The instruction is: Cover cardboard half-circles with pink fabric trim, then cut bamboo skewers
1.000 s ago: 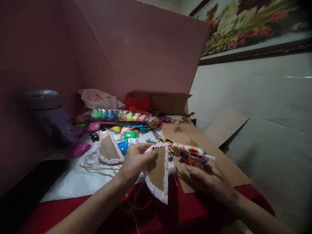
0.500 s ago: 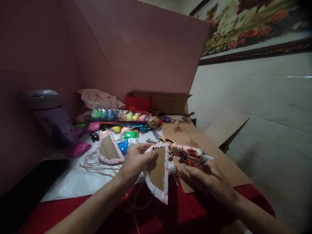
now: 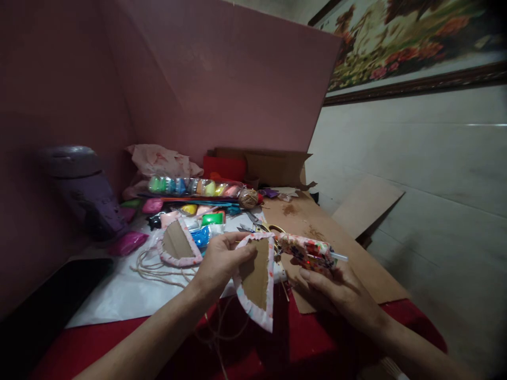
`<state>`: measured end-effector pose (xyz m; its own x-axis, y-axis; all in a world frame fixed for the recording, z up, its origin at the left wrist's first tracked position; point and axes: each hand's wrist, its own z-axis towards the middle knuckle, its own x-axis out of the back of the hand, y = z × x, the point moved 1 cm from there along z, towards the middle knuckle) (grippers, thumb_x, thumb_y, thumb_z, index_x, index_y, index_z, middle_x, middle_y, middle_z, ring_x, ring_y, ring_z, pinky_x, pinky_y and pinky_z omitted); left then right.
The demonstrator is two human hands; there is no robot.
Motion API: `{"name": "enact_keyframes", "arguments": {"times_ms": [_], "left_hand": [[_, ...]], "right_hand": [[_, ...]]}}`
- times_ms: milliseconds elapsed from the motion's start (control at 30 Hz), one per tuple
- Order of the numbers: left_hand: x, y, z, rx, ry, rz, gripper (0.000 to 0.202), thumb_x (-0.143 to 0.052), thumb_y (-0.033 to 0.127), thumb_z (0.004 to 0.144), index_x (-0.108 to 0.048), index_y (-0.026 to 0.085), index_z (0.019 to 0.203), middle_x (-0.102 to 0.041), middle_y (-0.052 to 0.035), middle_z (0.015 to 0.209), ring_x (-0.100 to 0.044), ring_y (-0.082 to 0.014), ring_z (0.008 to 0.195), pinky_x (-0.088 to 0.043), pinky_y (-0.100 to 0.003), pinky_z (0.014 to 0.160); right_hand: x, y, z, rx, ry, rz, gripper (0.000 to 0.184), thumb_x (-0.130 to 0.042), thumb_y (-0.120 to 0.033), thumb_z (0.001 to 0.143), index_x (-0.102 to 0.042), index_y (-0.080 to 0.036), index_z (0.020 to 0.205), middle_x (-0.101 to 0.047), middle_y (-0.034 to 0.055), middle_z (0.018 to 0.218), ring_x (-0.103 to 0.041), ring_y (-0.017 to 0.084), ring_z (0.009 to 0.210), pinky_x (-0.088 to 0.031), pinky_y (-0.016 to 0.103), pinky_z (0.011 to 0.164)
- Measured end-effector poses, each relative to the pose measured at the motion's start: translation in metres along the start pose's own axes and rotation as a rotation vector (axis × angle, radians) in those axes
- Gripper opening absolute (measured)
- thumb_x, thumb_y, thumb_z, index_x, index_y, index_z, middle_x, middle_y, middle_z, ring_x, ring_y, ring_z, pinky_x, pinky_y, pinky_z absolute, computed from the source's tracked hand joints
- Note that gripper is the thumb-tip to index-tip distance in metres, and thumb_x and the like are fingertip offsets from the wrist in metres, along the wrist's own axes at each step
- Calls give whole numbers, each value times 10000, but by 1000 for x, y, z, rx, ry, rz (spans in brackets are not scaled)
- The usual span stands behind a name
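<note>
Between the thumb and fingers of my left hand (image 3: 224, 258) is a half-round cardboard piece (image 3: 255, 274), its edge wrapped in pale floral fabric. My right hand (image 3: 338, 287) grips a hot glue gun (image 3: 307, 250) with a flower-patterned body; a clear glue stick (image 3: 339, 257) pokes out of its back end. The gun's nozzle points left and meets the upper right corner of the cardboard piece. A second fabric-edged cardboard half-round (image 3: 178, 244) lies on the white sheet to the left. Scissors with gold handles (image 3: 273, 228) lie partly hidden behind the held piece.
Loose twine (image 3: 158, 272) trails over the white sheet (image 3: 114, 295) and red cloth (image 3: 138, 348). Colourful clay packets (image 3: 194, 187) and a twine ball (image 3: 249, 198) sit farther back. A purple bottle (image 3: 85, 190) stands left; brown cardboard (image 3: 348, 253) covers the right side.
Almost nothing differs. Both hands, the cardboard piece and the glue gun stay in nearly the same place.
</note>
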<state>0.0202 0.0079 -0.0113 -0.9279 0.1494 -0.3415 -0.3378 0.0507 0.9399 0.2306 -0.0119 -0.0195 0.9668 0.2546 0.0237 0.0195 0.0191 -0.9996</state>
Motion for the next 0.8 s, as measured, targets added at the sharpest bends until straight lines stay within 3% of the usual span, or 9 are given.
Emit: {"name": "enact_keyframes", "arguments": {"times_ms": [233, 533, 800], "left_hand": [[-2, 2, -2, 6, -4, 1, 267, -716, 187, 647, -685, 115, 902, -703, -65, 738, -629, -128, 634, -475, -223, 599], [-3, 3, -2, 13, 18, 6, 284, -728, 197, 630, -682, 114, 898, -703, -72, 740, -632, -140, 640, -478, -236, 604], [-4, 7, -1, 78, 15, -92, 218, -729, 201, 624, -687, 84, 802, -699, -79, 693, -617, -114, 578, -454, -187, 546]], "right_hand": [[-1, -2, 0, 22, 27, -81, 298, -652, -397, 745, -653, -136, 888, -534, -10, 566, -428, 79, 454, -374, 198, 418], [-1, 0, -1, 19, 48, -87, 309, -653, -400, 750, -654, -165, 950, -666, 50, 826, -592, 156, 692, -483, 246, 618], [-4, -7, -5, 75, 92, -106, 239, -647, -397, 746, -650, -168, 815, -627, 37, 739, -571, 150, 671, -485, 231, 578]]}}
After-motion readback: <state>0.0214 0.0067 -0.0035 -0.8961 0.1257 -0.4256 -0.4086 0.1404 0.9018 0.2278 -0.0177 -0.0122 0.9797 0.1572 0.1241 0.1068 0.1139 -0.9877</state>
